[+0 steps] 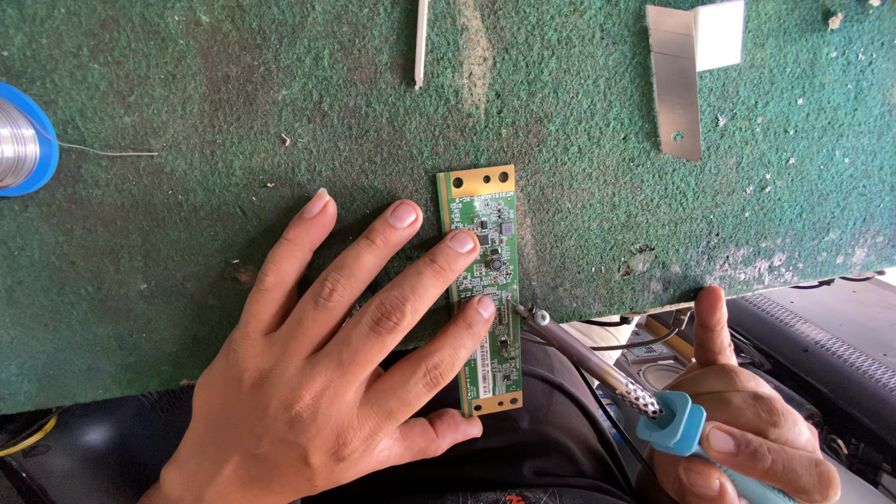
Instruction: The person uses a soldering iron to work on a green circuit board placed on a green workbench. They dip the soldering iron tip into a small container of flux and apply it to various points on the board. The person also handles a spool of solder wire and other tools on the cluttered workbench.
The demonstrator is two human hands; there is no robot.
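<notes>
A narrow green circuit board (487, 280) lies lengthwise at the near edge of a green felt-covered table (233, 112), its near end sticking out past the edge. My left hand (345, 364) is spread flat, with two fingertips pressing on the board's left side. My right hand (737, 420) grips a soldering iron (616, 378) by its blue handle. The iron's metal tip touches the board's right edge near the middle.
A blue spool of solder wire (23, 138) sits at the left edge, a loose strand trailing right. A metal blade with a white piece (686, 65) lies at the far right. A thin white stick (421, 42) is at the top. Dark equipment (821, 345) sits below right.
</notes>
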